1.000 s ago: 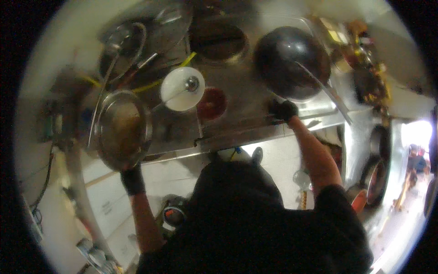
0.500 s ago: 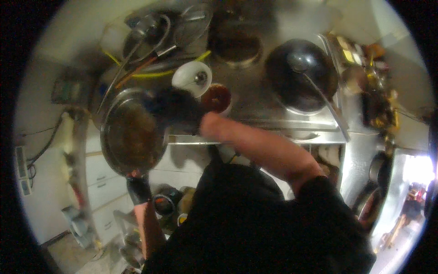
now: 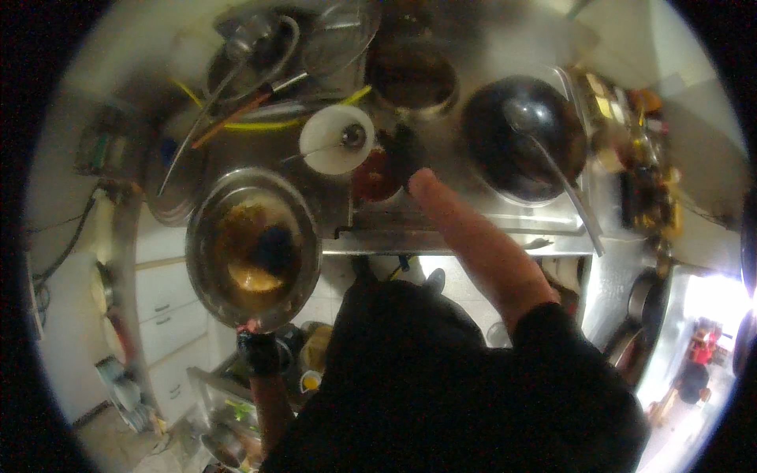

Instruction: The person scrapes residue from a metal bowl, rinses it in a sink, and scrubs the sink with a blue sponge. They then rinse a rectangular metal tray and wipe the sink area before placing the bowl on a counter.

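Observation:
My left hand point(image 3: 259, 351), in a black glove, grips the near rim of a wide round metal pan point(image 3: 199, 272). The pan is tipped, and brownish liquid shows on its bottom. A dark blue patch point(image 3: 276, 246) lies within it; I cannot tell whether it is an object or a reflection. My right hand point(image 3: 404, 151), also black-gloved, is over the stove top beside a round container with red contents point(image 3: 374, 178). Its fingers are too dark and blurred to read. Next to that stands a white bowl point(image 3: 322, 150) with a ladle in it.
A dark wok point(image 3: 485, 130) holding a long-handled ladle point(image 3: 556, 165) sits to the right. Behind are a round burner opening point(image 3: 412, 79), a wire strainer point(image 3: 339, 39) and a yellow hose point(image 3: 264, 126). White drawers point(image 3: 169, 303) stand at the left, and bottles and containers point(image 3: 650, 158) line the right side.
My right hand has moved from the pan's rim to the right, beside the red container. The pan has shifted nearer and slightly right in my left hand, and its contents show more.

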### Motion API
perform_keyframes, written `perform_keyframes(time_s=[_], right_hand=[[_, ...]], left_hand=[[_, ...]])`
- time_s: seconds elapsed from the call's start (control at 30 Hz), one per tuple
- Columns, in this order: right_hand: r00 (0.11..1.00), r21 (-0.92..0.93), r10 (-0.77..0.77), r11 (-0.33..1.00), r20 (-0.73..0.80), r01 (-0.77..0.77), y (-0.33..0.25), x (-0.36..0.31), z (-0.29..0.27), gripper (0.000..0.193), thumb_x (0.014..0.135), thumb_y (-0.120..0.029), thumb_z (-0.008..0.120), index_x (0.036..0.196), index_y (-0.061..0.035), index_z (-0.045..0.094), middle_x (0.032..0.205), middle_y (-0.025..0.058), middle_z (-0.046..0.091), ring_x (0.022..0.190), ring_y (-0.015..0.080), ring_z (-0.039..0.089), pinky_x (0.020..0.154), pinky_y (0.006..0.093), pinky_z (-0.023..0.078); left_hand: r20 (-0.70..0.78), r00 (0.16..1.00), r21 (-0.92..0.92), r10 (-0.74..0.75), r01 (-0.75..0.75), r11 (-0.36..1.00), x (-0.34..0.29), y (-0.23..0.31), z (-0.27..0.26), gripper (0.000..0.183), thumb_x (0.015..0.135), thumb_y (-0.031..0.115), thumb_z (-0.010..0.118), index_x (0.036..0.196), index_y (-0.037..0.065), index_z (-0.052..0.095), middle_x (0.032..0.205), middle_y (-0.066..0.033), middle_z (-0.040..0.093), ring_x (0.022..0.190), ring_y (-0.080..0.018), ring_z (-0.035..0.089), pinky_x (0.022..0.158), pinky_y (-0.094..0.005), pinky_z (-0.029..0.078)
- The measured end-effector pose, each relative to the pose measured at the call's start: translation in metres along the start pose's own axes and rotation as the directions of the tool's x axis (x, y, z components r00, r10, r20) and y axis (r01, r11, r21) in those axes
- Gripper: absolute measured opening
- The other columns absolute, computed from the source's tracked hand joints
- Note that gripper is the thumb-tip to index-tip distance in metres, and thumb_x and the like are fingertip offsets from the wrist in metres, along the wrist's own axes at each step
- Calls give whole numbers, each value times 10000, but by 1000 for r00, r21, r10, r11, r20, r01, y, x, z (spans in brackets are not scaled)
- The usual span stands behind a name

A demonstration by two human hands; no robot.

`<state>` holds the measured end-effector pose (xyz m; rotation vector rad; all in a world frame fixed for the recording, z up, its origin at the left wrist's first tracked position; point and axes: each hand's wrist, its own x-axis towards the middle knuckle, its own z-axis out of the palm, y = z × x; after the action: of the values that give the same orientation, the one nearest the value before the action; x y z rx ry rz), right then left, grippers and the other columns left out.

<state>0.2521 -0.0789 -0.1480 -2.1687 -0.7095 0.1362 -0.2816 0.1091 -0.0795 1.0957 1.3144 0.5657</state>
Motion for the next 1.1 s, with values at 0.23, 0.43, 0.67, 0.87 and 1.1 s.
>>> perform_keyframes(time_s=[0.23, 0.43, 0.67, 0.87, 1.1], right_hand=[[930, 222, 109, 955, 350, -196, 45, -6, 77, 396, 865, -314, 700, 1183, -84, 646, 1149, 170, 656, 1048, 285, 630, 872, 452, 533], [771, 269, 87, 907, 631, -323, 18, -6, 45, 417, 904, -282, 671, 1272, -108, 582, 1236, 145, 607, 1106, 285, 598, 893, 453, 536], [842, 619, 470, 587, 265, -522, 100, -30, -41, 459, 949, -246, 636, 1376, -136, 508, 1337, 115, 550, 1172, 287, 560, 916, 454, 540], [586, 878, 767, 65, 261, -475, 190, -75, -74, 647, 961, -248, 647, 1524, -148, 344, 1415, 96, 495, 1222, 316, 534, 948, 510, 522], [691, 723, 657, 315, 302, -615, 209, -99, -70, 547, 977, -243, 638, 1473, -112, 447, 1315, 93, 590, 1166, 232, 571, 979, 359, 498]], left_hand=[[238, 935, 579, 263, -354, 734, 15, -5, -39, 166, 949, 204, 583, 955, 40, 608, 975, -142, 620, 972, -294, 584, 865, -424, 478], [149, 927, 377, 345, -376, 846, 24, -28, -61, 229, 967, 256, 558, 973, 29, 589, 989, -139, 596, 968, -296, 576, 801, -435, 492], [9, 944, 522, 330, -286, 803, -16, 10, -13, 410, 1057, 436, 364, 1108, 70, 542, 1139, -117, 578, 1008, -273, 561, 888, -428, 489], [-137, 990, -62, 44, -53, 997, -22, 21, 22, 428, 1058, 476, 350, 1146, 99, 533, 1173, -83, 562, 1072, -246, 529, 952, -425, 471], [147, 984, -457, -97, 154, 876, -9, 8, -22, 288, 1038, 269, 479, 1187, 23, 492, 1190, -152, 539, 1029, -293, 529, 908, -471, 484]])
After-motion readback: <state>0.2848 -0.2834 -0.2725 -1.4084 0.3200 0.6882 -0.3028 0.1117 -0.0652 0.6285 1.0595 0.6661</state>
